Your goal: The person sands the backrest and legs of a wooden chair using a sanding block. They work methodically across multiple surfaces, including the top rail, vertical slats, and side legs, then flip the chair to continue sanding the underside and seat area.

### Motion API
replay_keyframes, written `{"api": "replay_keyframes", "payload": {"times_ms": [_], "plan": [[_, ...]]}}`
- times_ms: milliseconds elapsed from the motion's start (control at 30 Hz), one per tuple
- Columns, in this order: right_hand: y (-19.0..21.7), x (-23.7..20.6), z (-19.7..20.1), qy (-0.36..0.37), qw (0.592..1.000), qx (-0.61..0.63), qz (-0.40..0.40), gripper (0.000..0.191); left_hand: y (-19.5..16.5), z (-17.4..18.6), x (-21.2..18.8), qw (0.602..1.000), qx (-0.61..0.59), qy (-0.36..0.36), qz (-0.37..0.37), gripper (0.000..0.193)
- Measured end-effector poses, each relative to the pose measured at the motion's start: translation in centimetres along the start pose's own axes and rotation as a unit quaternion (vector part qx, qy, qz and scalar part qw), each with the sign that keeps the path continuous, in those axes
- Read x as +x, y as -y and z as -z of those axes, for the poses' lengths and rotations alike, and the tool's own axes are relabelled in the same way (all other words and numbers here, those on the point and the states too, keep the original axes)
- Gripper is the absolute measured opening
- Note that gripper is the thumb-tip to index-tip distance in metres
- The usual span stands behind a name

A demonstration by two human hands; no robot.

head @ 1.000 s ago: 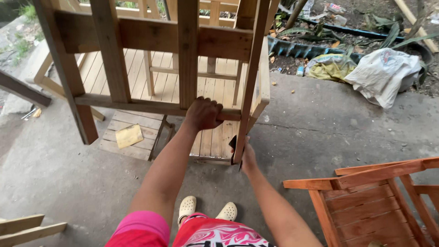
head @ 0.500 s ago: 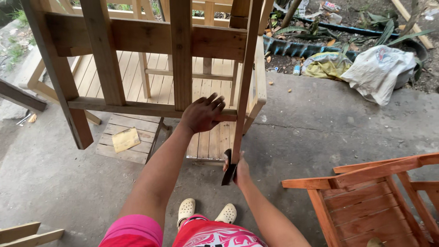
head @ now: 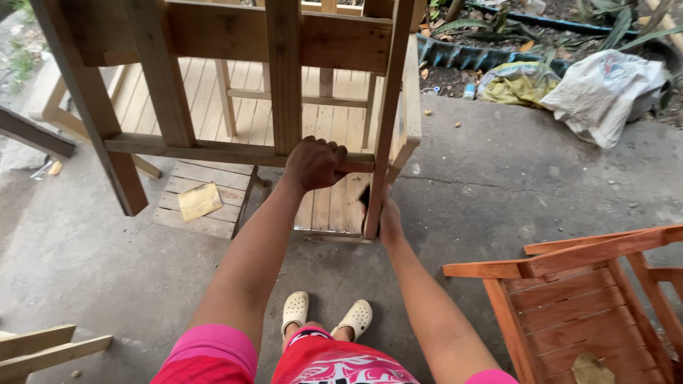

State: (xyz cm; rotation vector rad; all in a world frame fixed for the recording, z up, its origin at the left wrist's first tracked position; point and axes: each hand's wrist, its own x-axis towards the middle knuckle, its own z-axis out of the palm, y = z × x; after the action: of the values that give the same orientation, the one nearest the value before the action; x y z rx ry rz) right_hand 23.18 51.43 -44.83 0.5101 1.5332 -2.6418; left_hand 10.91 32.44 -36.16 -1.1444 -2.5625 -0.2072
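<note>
An unpainted wooden frame [head: 284, 78] with posts and rails stands tilted in front of me on the concrete. My left hand [head: 313, 162] is closed around its lower horizontal rail [head: 178, 148]. My right hand [head: 389, 219] presses a small dark object [head: 364, 199] against the frame's thin right post [head: 388, 121], low down near its foot. What the dark object is cannot be made out.
An orange-stained wooden chair [head: 569, 284] lies at the lower right. A small slatted panel [head: 213, 192] with a yellow sheet [head: 199, 201] lies under the frame. A white sack [head: 605, 85] and a yellow bag [head: 516, 80] sit at the back right. Wood strips [head: 43, 348] lie at the lower left.
My left hand's fingers, spread half a second ago, have closed on the rail. My right hand with the dark object has slid up the thin post.
</note>
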Motion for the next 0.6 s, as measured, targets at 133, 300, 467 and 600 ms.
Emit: {"api": "replay_keyframes", "payload": {"times_ms": [133, 300, 467, 600], "plan": [[0.1, 1.0, 0.1, 0.018, 0.999, 0.002, -0.046, 0.056, 0.7, 0.3, -0.1, 1.000, -0.001, 0.015, -0.009, 0.038], [1.5, 3.5, -0.7, 0.004, 1.000, 0.006, 0.023, 0.059, 0.9, 0.5, -0.2, 1.000, -0.012, -0.004, -0.010, 0.033], [-3.0, -2.2, -0.1, -0.006, 1.000, -0.020, 0.012, 0.064, 1.0, 0.6, -0.2, 1.000, -0.013, 0.012, -0.012, 0.034], [-2.0, -0.7, -0.6, -0.042, 0.999, 0.015, -0.028, 0.062, 1.4, 1.0, -0.4, 1.000, -0.020, 0.000, -0.015, 0.032]]}}
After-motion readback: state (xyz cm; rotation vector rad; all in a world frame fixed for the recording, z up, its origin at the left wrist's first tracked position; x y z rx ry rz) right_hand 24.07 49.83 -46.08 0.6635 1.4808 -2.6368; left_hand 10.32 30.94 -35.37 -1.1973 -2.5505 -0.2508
